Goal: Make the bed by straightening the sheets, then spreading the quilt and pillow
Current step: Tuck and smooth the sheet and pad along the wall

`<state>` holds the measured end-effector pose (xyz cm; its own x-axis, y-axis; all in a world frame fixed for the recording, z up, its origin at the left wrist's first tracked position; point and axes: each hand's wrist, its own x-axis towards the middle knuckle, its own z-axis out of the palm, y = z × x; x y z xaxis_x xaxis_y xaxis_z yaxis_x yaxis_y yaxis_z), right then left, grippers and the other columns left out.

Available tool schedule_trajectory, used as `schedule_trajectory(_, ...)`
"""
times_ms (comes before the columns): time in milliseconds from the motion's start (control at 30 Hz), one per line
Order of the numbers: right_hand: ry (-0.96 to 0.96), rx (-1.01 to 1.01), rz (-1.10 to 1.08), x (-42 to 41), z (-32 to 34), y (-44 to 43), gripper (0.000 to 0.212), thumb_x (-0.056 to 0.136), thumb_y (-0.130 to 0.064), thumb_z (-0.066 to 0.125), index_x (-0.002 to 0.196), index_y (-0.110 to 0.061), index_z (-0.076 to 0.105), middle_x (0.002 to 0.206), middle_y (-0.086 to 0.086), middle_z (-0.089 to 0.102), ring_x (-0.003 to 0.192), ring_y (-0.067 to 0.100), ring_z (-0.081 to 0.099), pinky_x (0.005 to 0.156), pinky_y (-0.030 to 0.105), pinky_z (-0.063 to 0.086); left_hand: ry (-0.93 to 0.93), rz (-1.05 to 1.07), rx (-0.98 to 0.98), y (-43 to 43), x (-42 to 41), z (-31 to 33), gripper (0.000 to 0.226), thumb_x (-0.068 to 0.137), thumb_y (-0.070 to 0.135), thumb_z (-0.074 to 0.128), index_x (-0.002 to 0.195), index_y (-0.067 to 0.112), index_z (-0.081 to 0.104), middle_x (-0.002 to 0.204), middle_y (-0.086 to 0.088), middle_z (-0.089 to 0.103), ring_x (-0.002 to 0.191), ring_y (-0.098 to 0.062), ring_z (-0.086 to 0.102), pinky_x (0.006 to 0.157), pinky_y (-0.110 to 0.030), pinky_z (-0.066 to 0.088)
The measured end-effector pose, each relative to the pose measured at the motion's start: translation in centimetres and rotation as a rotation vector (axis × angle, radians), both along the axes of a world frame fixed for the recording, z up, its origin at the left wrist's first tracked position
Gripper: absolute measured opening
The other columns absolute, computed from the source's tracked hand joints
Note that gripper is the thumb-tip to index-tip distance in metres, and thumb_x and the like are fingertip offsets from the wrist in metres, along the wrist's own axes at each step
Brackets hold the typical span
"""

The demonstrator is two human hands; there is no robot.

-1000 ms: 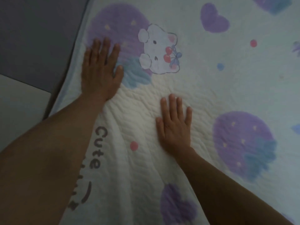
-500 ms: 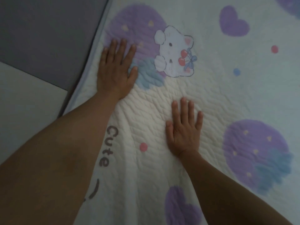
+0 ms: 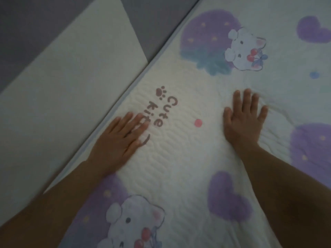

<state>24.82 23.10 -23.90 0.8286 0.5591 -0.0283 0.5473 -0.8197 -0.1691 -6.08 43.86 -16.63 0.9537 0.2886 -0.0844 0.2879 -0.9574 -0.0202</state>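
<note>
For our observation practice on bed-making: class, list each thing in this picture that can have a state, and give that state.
Left hand: flat on the sheet near its edge, palm down.
Right hand: flat on the sheet, palm down, spread wide.
Sheet: spread out, mostly smooth, creased just beyond the right hand.

Two bare hands and forearms in view: left hand (image 3: 120,142), right hand (image 3: 244,122). Left forearm (image 3: 53,203) and right forearm (image 3: 286,185) bare right to the frame edge, wrists bare too. Left hand blurred, fingertips smeared, nails too soft to make out on either hand
</note>
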Motion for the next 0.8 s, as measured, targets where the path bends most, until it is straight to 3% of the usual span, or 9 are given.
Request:
schedule_trajectory(133,-0.019,0.023,0.002,-0.2,-0.1,0.1,0.066,0.093,-0.049,0.014,0.154,-0.024,0.014,0.162,0.005,0.008,0.149,0.026,0.003,0.117,0.056,0.0,0.055,0.064,0.053,0.6,-5.8,-0.5,0.052,0.101,0.035,0.021,0.151,0.02,0.027,0.158,-0.002,0.023,0.145,-0.021,0.022,0.113,-0.044,0.027)
schedule_trajectory(300,-0.033,0.015,0.028,-0.5,0.5,0.0,0.062,0.098,-0.046,0.016,0.154,-0.02,0.014,0.162,0.008,0.008,0.149,0.028,0.003,0.117,0.057,0.0,0.091,0.088,0.089,0.6,-5.7,-1.1,0.054,0.1,0.035,0.021,0.149,0.015,0.031,0.156,-0.005,0.027,0.144,-0.023,0.027,0.114,-0.042,0.025)
schedule_trajectory(533,0.105,-0.041,0.011,-6.3,2.1,-1.3,0.06,0.102,-0.041,0.019,0.155,-0.017,0.007,0.162,0.006,0.001,0.149,0.026,-0.002,0.117,0.054,-0.002,0.198,0.161,0.056,-0.1,-5.6,-0.7,0.059,0.097,0.038,0.016,0.15,0.016,0.029,0.156,-0.006,0.027,0.142,-0.027,0.03,0.111,-0.045,0.029)
schedule_trajectory(633,0.192,-0.056,0.036,-9.6,3.4,-2.2,0.059,0.102,-0.04,0.022,0.155,-0.016,0.009,0.162,0.006,0.0,0.149,0.027,-0.001,0.117,0.054,0.001,0.211,0.244,0.011,-1.1,-5.3,0.2,0.064,0.093,0.043,0.007,0.153,0.022,0.014,0.161,-0.001,0.009,0.148,-0.024,0.013,0.116,-0.043,0.015)
schedule_trajectory(800,0.296,-0.069,0.112,-15.7,6.6,-5.2,0.055,0.103,-0.038,0.026,0.153,-0.015,0.017,0.162,0.005,0.008,0.148,0.026,0.007,0.118,0.049,0.012,0.295,0.275,-0.073,-5.7,-7.3,3.1,0.056,0.102,0.034,0.022,0.154,0.022,0.002,0.161,-0.001,-0.007,0.149,-0.022,-0.002,0.118,-0.039,0.004)
